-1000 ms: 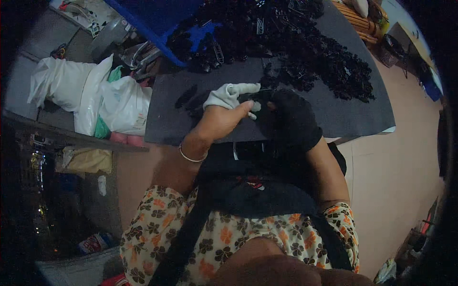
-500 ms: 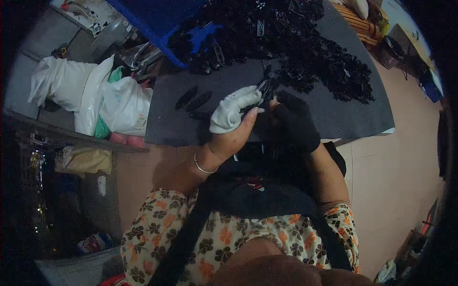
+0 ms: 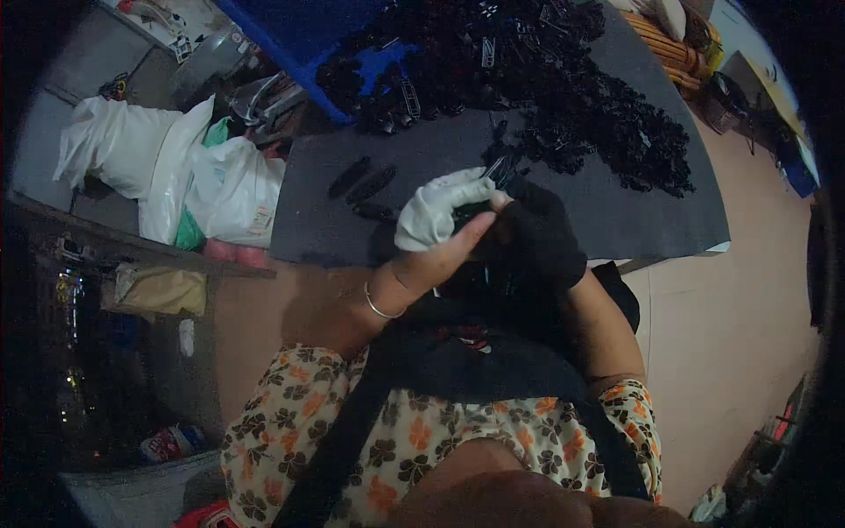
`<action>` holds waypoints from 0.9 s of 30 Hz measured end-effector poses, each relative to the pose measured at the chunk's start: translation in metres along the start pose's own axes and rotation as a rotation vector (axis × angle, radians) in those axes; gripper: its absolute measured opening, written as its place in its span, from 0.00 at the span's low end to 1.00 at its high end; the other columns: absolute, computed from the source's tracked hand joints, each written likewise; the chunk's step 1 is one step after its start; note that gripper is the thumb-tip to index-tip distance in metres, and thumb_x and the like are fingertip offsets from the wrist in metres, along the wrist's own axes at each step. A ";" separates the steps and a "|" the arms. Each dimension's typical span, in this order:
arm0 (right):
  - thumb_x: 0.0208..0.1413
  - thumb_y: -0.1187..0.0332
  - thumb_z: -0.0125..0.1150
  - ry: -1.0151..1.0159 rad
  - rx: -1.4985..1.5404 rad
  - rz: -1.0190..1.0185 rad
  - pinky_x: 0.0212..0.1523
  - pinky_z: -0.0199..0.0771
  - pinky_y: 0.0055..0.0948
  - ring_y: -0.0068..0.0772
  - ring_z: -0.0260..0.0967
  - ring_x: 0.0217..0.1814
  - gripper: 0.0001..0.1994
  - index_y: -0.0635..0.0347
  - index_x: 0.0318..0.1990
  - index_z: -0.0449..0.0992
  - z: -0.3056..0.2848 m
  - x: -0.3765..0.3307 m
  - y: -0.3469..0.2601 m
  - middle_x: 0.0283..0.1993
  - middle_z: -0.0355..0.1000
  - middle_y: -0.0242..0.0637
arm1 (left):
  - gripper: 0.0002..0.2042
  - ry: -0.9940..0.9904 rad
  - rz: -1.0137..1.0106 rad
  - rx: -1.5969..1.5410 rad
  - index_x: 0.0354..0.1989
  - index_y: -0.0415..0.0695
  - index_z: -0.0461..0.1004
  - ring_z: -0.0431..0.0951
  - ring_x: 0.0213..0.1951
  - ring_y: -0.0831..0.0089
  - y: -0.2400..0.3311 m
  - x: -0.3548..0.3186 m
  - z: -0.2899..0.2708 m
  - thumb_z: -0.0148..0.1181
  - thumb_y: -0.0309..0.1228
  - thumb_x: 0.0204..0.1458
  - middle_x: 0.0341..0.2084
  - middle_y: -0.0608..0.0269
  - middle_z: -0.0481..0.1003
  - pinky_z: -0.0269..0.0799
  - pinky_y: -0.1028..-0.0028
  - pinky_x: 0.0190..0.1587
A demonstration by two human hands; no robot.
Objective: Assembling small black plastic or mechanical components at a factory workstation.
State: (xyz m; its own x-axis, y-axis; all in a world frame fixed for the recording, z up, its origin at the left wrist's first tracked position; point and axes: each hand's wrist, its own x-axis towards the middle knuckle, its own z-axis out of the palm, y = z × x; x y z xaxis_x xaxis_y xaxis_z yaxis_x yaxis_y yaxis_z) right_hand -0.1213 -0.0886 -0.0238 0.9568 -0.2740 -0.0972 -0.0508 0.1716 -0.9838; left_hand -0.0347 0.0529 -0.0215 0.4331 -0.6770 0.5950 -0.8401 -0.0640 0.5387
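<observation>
My left hand (image 3: 444, 216), in a white glove that leaves the thumb bare, is closed with its fingertips on a small dark piece (image 3: 500, 169) that has a shiny, metal-like edge. My right hand (image 3: 544, 231), in a black fingerless glove, meets it from the other side, fingers bent and pinching at the same piece. Darkness and the gloves hide the piece's exact kind. Both hands are above the near edge of the grey-covered table (image 3: 651, 216). Beyond them spreads a large heap of small black pieces (image 3: 607, 132), a few with pale, slotted parts.
Several dark oblong pieces (image 3: 370, 185) lie on the table left of my hands. A blue tray or sheet (image 3: 290, 44) is under the heap's far left part. White plastic bags (image 3: 233, 194) fill a shelf at left. Bundled orange-brown rods (image 3: 664, 48) stand at far right.
Both hands have shifted slightly, the left a little nearer to me and to the right. Their fingertips are closer together around the dark piece. The heap looks unchanged.
</observation>
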 end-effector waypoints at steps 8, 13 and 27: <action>0.48 0.68 0.59 0.109 -0.206 -0.354 0.35 0.66 0.22 0.21 0.66 0.34 0.10 0.63 0.37 0.71 -0.005 0.001 0.003 0.31 0.70 0.31 | 0.09 -0.008 -0.286 -0.465 0.41 0.36 0.72 0.75 0.29 0.78 0.012 -0.003 -0.011 0.53 0.21 0.50 0.33 0.58 0.74 0.72 0.78 0.31; 0.47 0.70 0.60 0.032 -0.358 -0.229 0.37 0.66 0.24 0.23 0.66 0.35 0.12 0.62 0.39 0.71 -0.006 0.002 0.006 0.32 0.70 0.31 | 0.10 -0.113 -0.362 -0.395 0.40 0.35 0.72 0.75 0.30 0.77 0.012 -0.002 -0.023 0.54 0.21 0.49 0.33 0.57 0.74 0.72 0.79 0.33; 0.42 0.66 0.58 0.389 -1.277 -0.533 0.36 0.69 0.40 0.49 0.68 0.36 0.13 0.57 0.37 0.72 -0.033 0.018 0.005 0.32 0.70 0.45 | 0.10 -0.324 -0.347 0.779 0.35 0.42 0.74 0.72 0.37 0.51 -0.100 0.017 -0.100 0.54 0.33 0.47 0.32 0.49 0.73 0.67 0.64 0.40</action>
State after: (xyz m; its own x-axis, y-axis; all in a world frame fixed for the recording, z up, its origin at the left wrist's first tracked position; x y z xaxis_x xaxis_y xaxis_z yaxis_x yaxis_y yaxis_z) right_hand -0.1134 -0.1236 -0.0354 0.8162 -0.3063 0.4899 -0.1345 -0.9254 -0.3544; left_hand 0.0894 0.1210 -0.0051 0.6885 -0.6927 0.2148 -0.7137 -0.6998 0.0308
